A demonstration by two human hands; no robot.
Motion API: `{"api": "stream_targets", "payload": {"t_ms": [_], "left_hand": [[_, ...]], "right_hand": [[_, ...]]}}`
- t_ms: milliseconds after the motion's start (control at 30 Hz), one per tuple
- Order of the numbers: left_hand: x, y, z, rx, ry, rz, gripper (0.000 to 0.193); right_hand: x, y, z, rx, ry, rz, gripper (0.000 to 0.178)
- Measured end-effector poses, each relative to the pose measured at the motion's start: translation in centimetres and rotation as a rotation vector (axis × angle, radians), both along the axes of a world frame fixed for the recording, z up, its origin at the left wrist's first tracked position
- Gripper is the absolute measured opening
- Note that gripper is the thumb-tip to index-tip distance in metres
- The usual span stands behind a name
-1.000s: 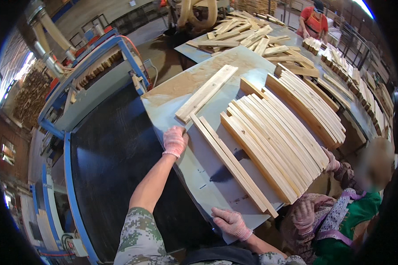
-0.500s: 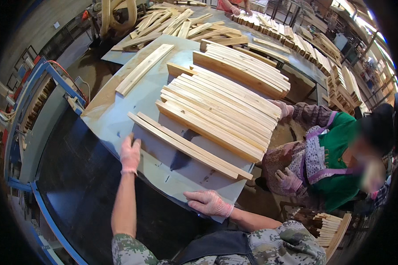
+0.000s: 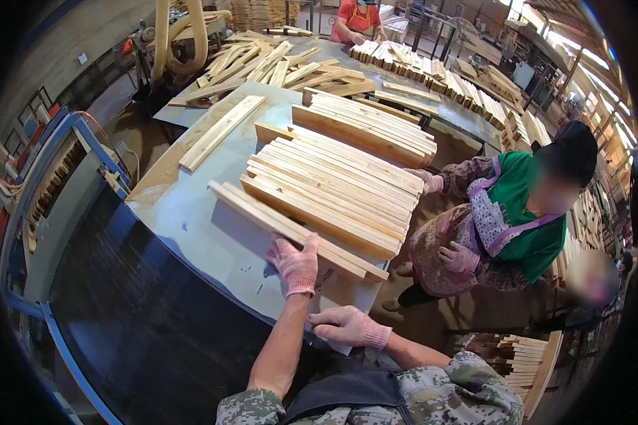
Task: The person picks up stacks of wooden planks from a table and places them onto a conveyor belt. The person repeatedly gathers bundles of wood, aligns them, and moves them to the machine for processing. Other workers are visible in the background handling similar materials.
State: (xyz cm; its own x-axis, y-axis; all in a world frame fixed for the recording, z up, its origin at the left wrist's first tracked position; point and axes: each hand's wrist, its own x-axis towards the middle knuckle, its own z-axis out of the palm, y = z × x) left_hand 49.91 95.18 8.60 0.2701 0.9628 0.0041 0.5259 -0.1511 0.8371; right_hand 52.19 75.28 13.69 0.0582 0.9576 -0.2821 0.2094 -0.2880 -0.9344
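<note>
Two long pale wooden strips (image 3: pixel 290 230) lie close together along the near side of a light blue-grey board (image 3: pixel 191 237). My left hand (image 3: pixel 294 265), in a pinkish work glove, touches them past their middle, its fingers and thumb apart against the near strip. Close to the board's near edge is my right hand (image 3: pixel 351 327), also gloved. Its fingers are curled, and whatever they hold, if anything, is hidden. Just beyond the two strips, a wide row of similar strips (image 3: pixel 333 188) lies side by side. A co-worker's gloved hand (image 3: pixel 429 180) is at that row's right end.
Another bundle of strips (image 3: pixel 368 124) lies farther back, and a separate pair (image 3: pixel 221 133) at the board's left. Loose wood (image 3: pixel 262 71) is heaped behind. A blue metal frame (image 3: pixel 71 127) rises at left. The co-worker in green (image 3: pixel 510 205) stands at right; another person (image 3: pixel 354 25) works far off.
My left hand has moved right along the two strips, which now lie closer together. My right hand has shifted slightly, its fingers more curled. The whole view has moved a little.
</note>
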Motion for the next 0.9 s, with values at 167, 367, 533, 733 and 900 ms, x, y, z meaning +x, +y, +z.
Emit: {"api": "stream_targets", "payload": {"t_ms": [167, 367, 533, 733, 900], "left_hand": [[3.3, 0.5, -0.4, -0.013, 0.016, -0.029, 0.114], [0.5, -0.3, -2.9, 0.23, 0.016, -0.224, 0.093], [-0.2, -1.8, -3.1, 0.308, 0.173, -0.171, 0.087], [0.6, -1.8, -1.7, 0.323, 0.213, -0.147, 0.083], [1.2, -1.4, -0.6, 0.305, 0.179, -0.156, 0.086]], "right_hand": [[3.8, 0.4, 5.4, 0.188, 0.094, 0.019, 0.039], [16.7, 8.7, 7.7, 0.414, -0.244, -0.101, 0.037], [36.4, 22.1, 6.1, 0.411, -0.41, -0.456, 0.067], [50.3, 26.5, 4.0, 0.047, -1.193, -0.666, 0.084], [54.9, 29.1, 2.4, -0.187, -1.224, -0.652, 0.074]]}}
